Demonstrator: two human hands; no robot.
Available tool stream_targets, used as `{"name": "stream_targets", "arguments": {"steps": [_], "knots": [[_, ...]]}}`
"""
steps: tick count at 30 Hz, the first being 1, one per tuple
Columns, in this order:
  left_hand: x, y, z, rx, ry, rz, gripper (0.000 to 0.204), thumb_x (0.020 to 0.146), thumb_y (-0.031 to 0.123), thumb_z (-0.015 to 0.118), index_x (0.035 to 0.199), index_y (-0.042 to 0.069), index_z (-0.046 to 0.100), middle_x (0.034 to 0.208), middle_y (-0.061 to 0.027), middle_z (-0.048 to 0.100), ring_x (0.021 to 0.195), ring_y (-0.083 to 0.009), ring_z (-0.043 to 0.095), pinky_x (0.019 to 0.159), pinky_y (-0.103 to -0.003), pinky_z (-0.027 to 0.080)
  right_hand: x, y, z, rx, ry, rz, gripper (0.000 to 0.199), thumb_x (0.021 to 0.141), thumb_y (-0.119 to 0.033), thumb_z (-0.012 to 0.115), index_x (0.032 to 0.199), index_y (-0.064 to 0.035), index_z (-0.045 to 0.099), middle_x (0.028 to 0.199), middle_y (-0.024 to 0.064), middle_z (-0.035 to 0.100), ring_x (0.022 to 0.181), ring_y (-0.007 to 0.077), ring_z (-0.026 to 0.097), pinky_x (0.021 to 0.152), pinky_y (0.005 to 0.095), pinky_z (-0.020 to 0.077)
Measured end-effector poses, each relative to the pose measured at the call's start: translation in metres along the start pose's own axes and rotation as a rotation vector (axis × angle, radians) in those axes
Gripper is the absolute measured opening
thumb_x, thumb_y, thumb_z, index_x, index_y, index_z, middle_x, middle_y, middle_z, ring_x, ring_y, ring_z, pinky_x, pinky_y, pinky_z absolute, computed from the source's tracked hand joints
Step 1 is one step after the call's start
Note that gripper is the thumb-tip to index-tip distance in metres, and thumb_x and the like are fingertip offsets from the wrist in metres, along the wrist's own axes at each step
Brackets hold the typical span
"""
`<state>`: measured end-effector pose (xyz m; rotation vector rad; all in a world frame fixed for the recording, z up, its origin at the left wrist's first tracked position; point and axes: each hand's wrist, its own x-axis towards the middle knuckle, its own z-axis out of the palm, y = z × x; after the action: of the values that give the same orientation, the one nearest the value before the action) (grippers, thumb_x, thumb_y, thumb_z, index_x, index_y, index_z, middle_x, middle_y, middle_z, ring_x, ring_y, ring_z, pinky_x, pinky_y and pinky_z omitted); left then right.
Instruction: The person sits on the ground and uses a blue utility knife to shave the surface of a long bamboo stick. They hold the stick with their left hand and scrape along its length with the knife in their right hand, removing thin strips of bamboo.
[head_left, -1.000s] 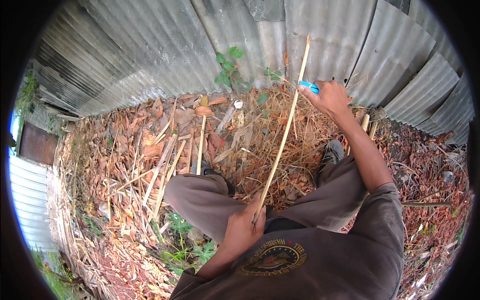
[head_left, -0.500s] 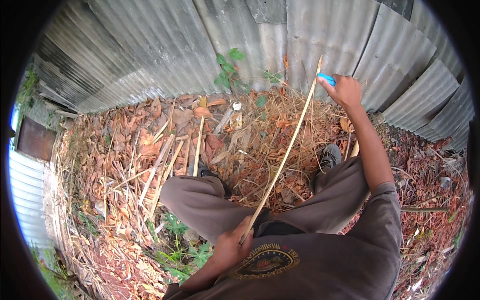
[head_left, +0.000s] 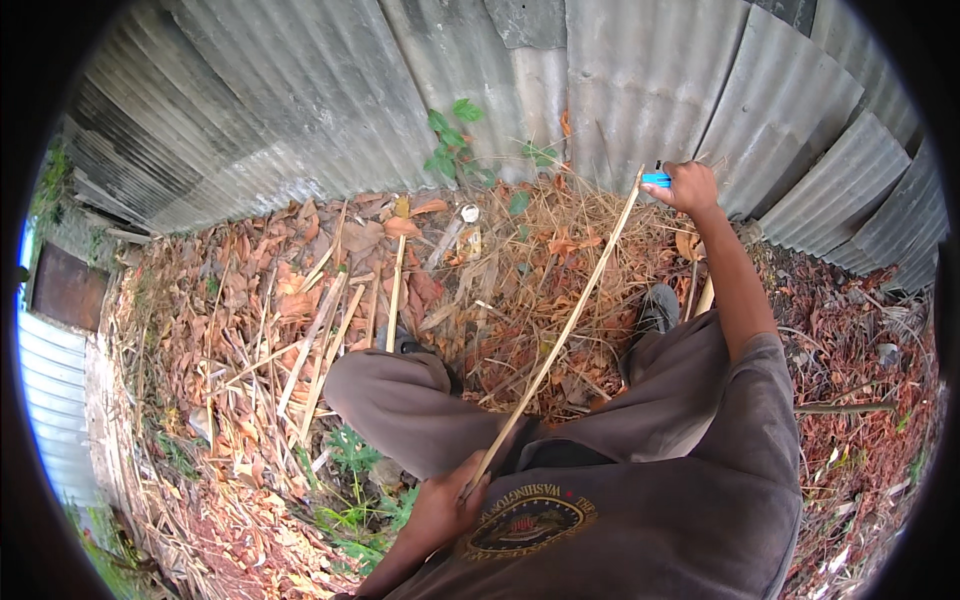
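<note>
A long, thin strip of pale wood or bamboo [head_left: 565,335] slants from my lap up to the far right. Its near end is in my left hand [head_left: 452,505], fingers closed around it in front of my shirt. With my arm stretched out, my right hand [head_left: 690,187] grips a small bright blue tool [head_left: 656,180] with a black part on top. The tool lies against the strip close to its far tip. Whether it has a blade cannot be seen, so its exact kind is unclear.
A corrugated metal fence [head_left: 640,90] stands just beyond my right hand. Dry leaves [head_left: 285,280] and straw cover the ground. Several pale strips [head_left: 330,330] lie to my left, and another strip [head_left: 396,295] leans by my left foot. A green plant [head_left: 448,140] grows at the fence.
The strip's far tip has come nearer to me, so the blue tool now sits close to it. My left hand has shifted slightly left and nearer; my right hand has turned the tool a little.
</note>
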<state>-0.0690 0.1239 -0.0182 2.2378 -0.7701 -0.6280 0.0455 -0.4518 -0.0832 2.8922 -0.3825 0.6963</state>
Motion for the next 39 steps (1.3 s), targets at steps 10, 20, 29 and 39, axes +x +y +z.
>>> {"name": "stream_targets", "arguments": {"steps": [10, 20, 29, 39], "knots": [[-0.033, -0.026, 0.000, 0.017, 0.095, 0.082, 0.037, 0.086, 0.015, 0.064, 0.120, 0.004, 0.056, 0.084, -0.0230, 0.066, 0.073, -0.0384, 0.066, 0.061, -0.043, 0.054, -0.001, -0.012, 0.009, 0.065, -0.051, -0.169, 0.075, 0.070, -0.084, 0.047, 0.064, -0.0104, 0.063, 0.056, 0.0115, 0.059, 0.056, 0.0331, 0.061, 0.055, 0.0446, 0.0482], [-0.034, -0.044, 0.015, 0.051, 0.174, -0.041, 0.032, 0.085, 0.012, 0.062, 0.117, 0.007, 0.060, 0.073, -0.0206, 0.065, 0.066, -0.0377, 0.065, 0.056, -0.043, 0.052, 0.008, -0.087, -0.005, 0.833, -0.635, 0.408, 0.082, 0.078, -0.083, 0.040, 0.064, -0.0048, 0.060, 0.049, 0.0073, 0.049, 0.050, 0.0250, 0.055, 0.053, 0.0378, 0.0463], [-0.026, -0.045, 0.010, 0.083, 0.252, 0.002, 0.031, 0.084, 0.012, 0.062, 0.115, 0.009, 0.062, 0.075, -0.0194, 0.065, 0.067, -0.0367, 0.066, 0.056, -0.042, 0.053, 0.000, -0.124, -0.027, 0.939, -0.025, 0.403, 0.054, 0.084, -0.051, 0.068, 0.094, 0.0022, 0.066, 0.057, -0.0001, 0.050, 0.057, 0.0083, 0.048, 0.053, 0.0253, 0.0385], [-0.023, -0.043, 0.016, -0.052, 0.138, -0.060, 0.027, 0.089, 0.007, 0.060, 0.116, 0.001, 0.061, 0.075, -0.0140, 0.064, 0.068, -0.0143, 0.063, 0.064, -0.029, 0.050, 0.016, -0.103, -0.017, 1.270, 0.044, 0.611, 0.042, 0.094, -0.039, 0.060, 0.079, 0.0000, 0.068, 0.056, 0.0025, 0.055, 0.051, 0.0090, 0.050, 0.051, 0.0259, 0.0398]]}}
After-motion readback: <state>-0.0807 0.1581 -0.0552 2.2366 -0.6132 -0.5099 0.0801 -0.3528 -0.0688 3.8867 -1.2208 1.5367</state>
